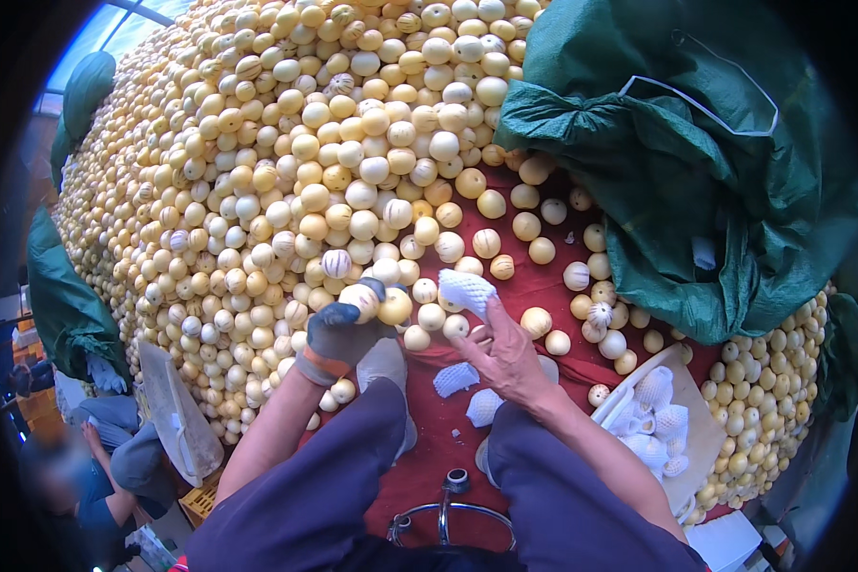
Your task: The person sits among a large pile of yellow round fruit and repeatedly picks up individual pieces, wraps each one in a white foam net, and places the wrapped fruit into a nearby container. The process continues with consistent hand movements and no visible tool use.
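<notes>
Grey-gloved, the left hand [338, 332] grasps a yellow melon [358, 303] near the red cloth's [439, 453] left edge, beside the melon heap [248, 210]. The bare right hand [507, 357] pinches a white foam sleeve [467, 289].

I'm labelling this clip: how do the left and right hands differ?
The left hand wears a blue-grey glove; the right hand is bare. The left hand grips a yellowish fruit; the right hand holds a white foam net. Both are occupied.
</notes>
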The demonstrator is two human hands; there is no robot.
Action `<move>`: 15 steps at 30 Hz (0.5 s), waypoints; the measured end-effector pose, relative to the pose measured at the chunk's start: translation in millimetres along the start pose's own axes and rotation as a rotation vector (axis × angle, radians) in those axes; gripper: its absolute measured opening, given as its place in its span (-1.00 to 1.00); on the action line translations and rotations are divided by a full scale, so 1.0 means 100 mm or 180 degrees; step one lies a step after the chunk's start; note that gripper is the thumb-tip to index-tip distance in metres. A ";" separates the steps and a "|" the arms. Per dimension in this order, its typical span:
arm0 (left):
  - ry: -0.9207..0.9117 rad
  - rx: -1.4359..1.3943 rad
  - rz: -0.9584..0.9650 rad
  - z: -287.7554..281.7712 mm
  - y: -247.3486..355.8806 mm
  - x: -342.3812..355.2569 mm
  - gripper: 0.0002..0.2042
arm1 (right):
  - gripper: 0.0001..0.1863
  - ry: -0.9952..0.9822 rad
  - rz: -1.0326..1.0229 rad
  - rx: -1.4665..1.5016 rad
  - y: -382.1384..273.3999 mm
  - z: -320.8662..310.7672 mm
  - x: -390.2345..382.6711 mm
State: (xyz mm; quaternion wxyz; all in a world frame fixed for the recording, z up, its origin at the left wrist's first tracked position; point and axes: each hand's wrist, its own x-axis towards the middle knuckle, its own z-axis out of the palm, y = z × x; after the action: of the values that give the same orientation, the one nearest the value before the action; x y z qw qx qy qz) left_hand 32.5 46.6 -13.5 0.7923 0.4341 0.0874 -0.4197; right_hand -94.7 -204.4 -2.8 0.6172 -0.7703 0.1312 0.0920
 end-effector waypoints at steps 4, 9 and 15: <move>-0.0912 0.1159 0.0279 0.24 -0.23 0.00 -0.53 | -0.34 0.0099 -0.1127 -0.0592 -0.06 0.08 0.11; -0.0750 0.0118 -0.0335 0.20 -0.31 -0.06 -0.45 | -0.38 -0.0193 -0.0150 0.0566 -0.28 0.00 0.08; -0.0030 0.2580 -0.0946 0.44 -0.08 -0.06 -0.44 | -0.25 -0.0954 0.0876 0.4086 -0.08 -0.12 -0.05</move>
State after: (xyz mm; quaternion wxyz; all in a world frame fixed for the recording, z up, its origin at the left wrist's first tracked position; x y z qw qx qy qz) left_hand 13.2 14.9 11.4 0.4891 0.6910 -0.0266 -0.5316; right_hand -96.6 -214.2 9.0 0.9469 -0.2058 0.1698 0.1795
